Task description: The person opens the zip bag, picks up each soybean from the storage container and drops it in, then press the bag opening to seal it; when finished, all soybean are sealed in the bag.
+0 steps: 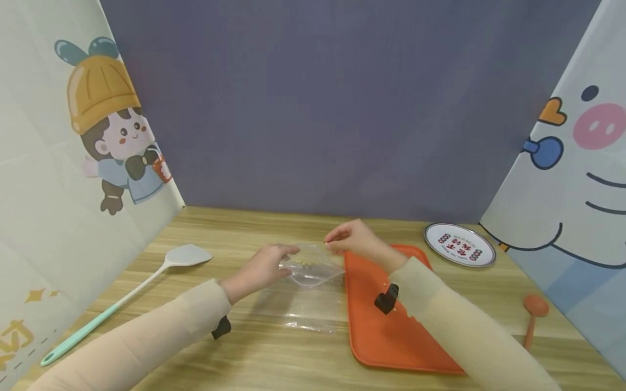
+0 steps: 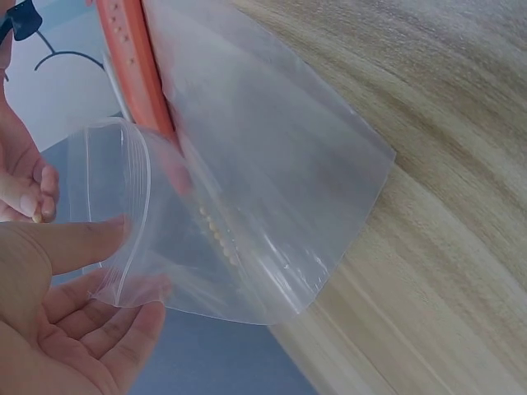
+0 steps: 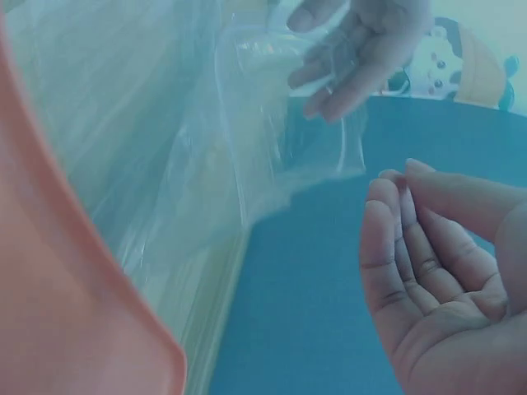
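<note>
Left of the orange tray, a plain cream sleeve shows a small black device near its cuff; over the tray, a matching cream sleeve bears a blocky black device.

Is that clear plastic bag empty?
No, small yellowish pieces show inside the clear bag that the left hand holds.

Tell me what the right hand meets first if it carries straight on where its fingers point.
Probably the open mouth of the clear bag, though the right hand may pass above it; depth is unclear.
</note>
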`<state>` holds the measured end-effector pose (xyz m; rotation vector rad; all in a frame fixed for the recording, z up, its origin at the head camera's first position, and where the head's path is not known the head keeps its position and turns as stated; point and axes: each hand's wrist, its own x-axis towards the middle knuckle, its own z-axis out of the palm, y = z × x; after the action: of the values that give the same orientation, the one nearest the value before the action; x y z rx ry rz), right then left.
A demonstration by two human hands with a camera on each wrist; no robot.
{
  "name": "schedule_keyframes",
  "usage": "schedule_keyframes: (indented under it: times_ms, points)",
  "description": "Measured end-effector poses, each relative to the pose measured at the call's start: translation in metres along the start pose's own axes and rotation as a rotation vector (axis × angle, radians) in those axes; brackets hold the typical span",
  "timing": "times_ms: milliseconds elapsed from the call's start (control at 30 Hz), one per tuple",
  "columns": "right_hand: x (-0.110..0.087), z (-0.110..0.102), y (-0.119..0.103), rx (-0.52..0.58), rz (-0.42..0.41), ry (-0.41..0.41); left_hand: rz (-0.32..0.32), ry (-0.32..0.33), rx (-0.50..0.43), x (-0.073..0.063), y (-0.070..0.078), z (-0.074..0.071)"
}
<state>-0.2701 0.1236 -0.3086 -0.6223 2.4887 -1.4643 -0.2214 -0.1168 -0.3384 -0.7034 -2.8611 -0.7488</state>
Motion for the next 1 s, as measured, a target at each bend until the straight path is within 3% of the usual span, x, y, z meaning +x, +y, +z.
schedule_keyframes:
  times_ms: [233,633,1000]
  points:
    - [0.007,0.017,-0.003,-0.041,0.027,-0.010,-0.001,-0.008,-0.010,0.001,-0.001,0.003]
    - [0.010,0.018,-0.004,-0.054,0.037,0.006,0.011,-0.001,-0.004,0.001,-0.001,0.001]
    - [-0.017,-0.023,0.016,-0.133,0.087,0.018,0.013,0.008,-0.014,-0.003,-0.005,0.000]
